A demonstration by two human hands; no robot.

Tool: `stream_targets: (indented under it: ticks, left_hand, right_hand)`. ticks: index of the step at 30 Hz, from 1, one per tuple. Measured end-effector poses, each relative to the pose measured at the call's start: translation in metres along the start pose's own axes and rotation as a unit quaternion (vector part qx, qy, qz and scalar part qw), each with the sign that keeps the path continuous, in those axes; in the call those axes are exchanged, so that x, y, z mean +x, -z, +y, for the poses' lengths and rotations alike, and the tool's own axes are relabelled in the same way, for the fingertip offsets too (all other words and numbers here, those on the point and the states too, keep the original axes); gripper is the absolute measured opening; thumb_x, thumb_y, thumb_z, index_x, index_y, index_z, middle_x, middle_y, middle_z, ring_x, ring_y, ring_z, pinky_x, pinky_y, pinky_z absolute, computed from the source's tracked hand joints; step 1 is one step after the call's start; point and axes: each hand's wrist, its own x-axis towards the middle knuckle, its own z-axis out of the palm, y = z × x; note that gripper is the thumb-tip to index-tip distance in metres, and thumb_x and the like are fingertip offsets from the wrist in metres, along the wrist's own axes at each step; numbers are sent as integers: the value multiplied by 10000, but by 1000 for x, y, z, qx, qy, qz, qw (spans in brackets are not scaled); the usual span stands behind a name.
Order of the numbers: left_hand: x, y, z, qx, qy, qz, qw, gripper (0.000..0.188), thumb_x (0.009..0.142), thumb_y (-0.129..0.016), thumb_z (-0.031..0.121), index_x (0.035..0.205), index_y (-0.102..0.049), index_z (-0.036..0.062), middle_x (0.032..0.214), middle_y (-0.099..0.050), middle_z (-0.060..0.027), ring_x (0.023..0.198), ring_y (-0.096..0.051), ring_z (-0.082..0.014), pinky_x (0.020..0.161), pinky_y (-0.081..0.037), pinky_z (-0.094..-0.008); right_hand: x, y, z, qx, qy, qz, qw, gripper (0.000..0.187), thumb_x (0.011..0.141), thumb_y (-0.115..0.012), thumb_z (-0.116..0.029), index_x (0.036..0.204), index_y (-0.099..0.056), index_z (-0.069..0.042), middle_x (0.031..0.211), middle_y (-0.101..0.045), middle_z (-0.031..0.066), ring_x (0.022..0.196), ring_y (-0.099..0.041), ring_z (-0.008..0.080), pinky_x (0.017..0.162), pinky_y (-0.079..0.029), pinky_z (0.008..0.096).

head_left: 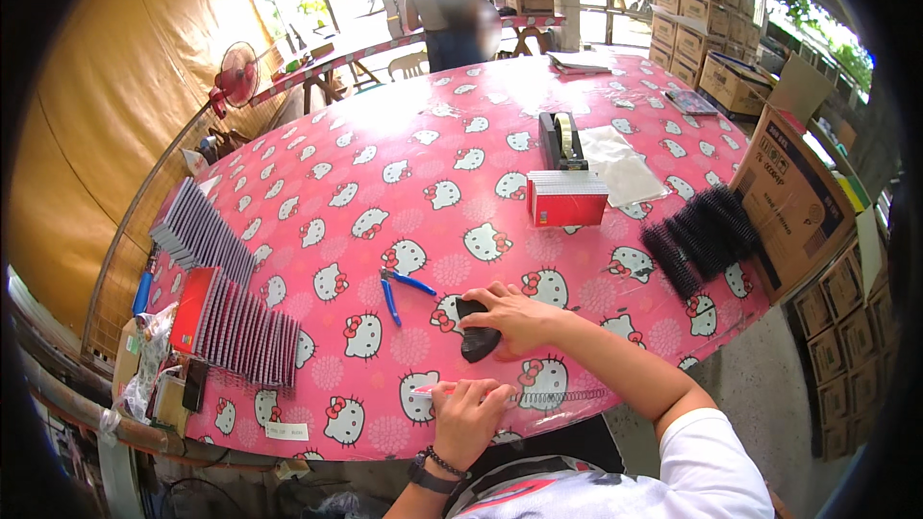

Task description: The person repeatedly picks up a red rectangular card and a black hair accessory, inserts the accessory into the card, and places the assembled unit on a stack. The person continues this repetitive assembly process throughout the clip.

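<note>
My left hand (468,413) is closed over a thin red-and-white booklet (423,390) near the table's front edge; most of it is hidden under the fingers. From its right side a black spiral coil (567,394) stretches along the table. My right hand (519,320) grips a rounded black object (478,338) just beyond, resting on or close to the tabletop; its kind is not clear. Left of that hand lie blue-handled cutting pliers (406,286), their handles spread apart.
Rows of spiral-bound notebooks (236,327) stand at the left edge. A red-covered notebook stack (567,202) and a tape dispenser (561,142) sit mid-right, near bundled black coils (697,235) and a cardboard box (793,197). Another person (442,10) stands at the far side.
</note>
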Motion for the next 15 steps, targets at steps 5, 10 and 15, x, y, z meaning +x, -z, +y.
stream_targets:
  ticks: [5, 10, 15]
  left_hand:
    - [5, -2, -3, -10, -5, -20, 1000, 228, 757, -706, 243, 954, -637, 153, 911, -642, 28, 850, -585, -169, 869, -321, -402]
    - [8, 1, -3, -30, -10, -14, 999, 220, 780, -701, 268, 946, -635, 140, 911, -645, 15, 877, -589, -177, 920, -302, -436]
    - [9, 7, -13, -10, -11, -12, 1000, 273, 726, -739, 303, 925, -640, 143, 935, -637, 12, 909, -585, -182, 954, -281, -475]
  right_hand:
    - [10, -23, 11, 25, 4, 98, 995, 663, 606, -823, -343, 1200, -580, -175, 1418, -345, 203, 1218, -390, 396, 1010, -369, 499]
    - [-15, -23, 0, 102, -37, 164, 980, 609, 638, -817, -366, 1160, -609, -132, 1340, -435, 237, 1191, -431, 401, 1002, -386, 476]
    - [-79, -30, -3, 332, -89, 278, 897, 558, 649, -832, -325, 1126, -650, -102, 1271, -511, 248, 1190, -482, 382, 1002, -387, 445]
